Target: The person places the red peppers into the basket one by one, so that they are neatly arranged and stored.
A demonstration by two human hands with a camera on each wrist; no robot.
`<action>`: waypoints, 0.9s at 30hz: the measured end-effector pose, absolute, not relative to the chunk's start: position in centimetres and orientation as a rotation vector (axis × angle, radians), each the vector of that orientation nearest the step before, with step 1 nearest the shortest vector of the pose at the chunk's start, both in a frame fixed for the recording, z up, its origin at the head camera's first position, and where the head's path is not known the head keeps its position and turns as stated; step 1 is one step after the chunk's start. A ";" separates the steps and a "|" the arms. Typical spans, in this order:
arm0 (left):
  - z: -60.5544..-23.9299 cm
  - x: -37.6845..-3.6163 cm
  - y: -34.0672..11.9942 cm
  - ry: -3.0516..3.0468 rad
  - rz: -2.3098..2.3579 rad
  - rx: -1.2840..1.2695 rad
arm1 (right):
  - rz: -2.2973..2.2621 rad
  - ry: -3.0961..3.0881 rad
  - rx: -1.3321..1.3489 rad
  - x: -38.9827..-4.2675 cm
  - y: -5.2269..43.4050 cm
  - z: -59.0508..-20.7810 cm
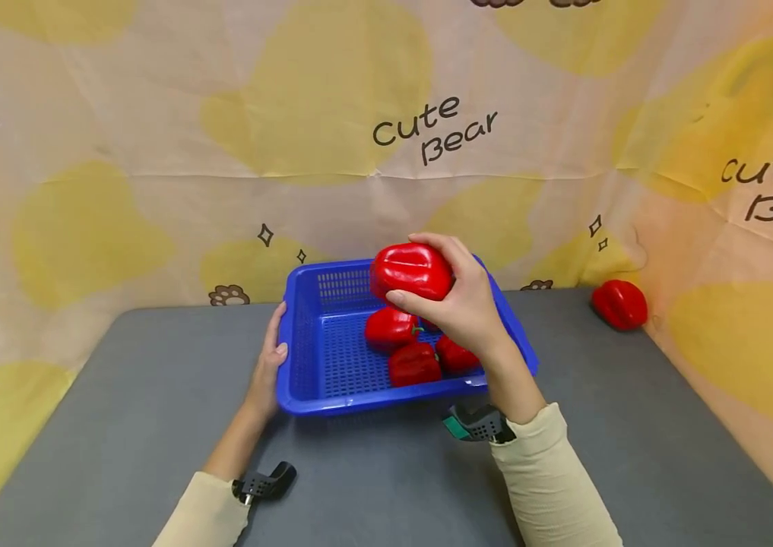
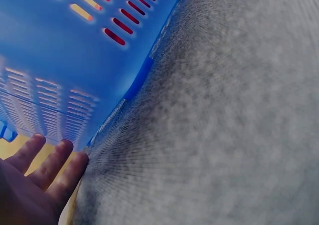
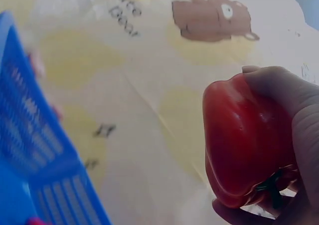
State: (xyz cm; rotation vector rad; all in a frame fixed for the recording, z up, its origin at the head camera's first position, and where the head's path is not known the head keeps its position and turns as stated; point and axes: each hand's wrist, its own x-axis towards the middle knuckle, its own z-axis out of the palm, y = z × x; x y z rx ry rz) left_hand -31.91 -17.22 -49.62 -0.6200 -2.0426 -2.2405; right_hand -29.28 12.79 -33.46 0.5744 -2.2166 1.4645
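Observation:
My right hand (image 1: 457,300) grips a glossy red bell pepper (image 1: 411,270) and holds it above a blue slotted basket (image 1: 304,349). The right wrist view shows that pepper (image 3: 244,145) up close, with fingers (image 3: 299,115) wrapped round it. Three more red peppers (image 1: 413,346) lie in the basket's right half. My left hand (image 1: 271,365) rests flat against the basket's left wall, fingers straight; the left wrist view shows those fingers (image 2: 47,167) beside the blue wall (image 2: 60,60).
Another red pepper (image 1: 620,304) lies at the far right of the grey tabletop (image 1: 153,395), near the backdrop. A cream and yellow "Cute Bear" cloth (image 1: 386,137) hangs behind and to the right.

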 end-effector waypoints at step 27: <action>-49.3 -31.6 -17.2 -2.127 -2.176 -0.595 | 1.079 -2.539 0.813 -29.9 7.3 -37.6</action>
